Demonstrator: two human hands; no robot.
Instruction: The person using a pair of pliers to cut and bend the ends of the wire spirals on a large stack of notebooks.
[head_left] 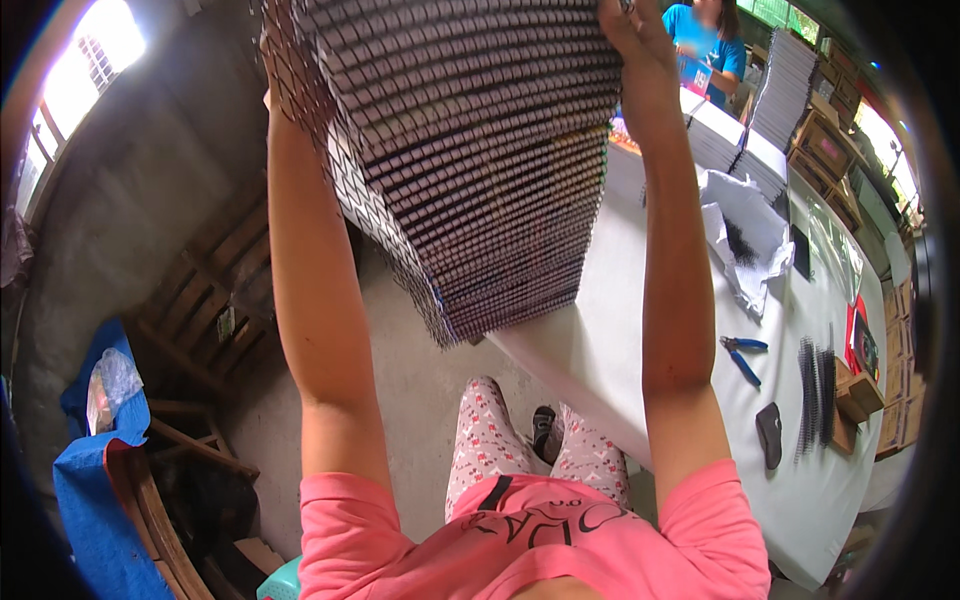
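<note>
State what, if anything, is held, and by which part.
A stack of wire-bound books: right hand on its right side, left hand, mostly hidden, on its left.

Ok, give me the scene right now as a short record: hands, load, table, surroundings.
left hand: at the stack's upper left, mostly hidden; grip unclear
right hand: gripping the stack's right side
load: stack of coil-bound books, held up in front of the body
table: white, to the right; pliers, black coils, crumpled paper and wood block on it
far end: more book stacks; a co-worker in blue
left side: blue cloth
</note>
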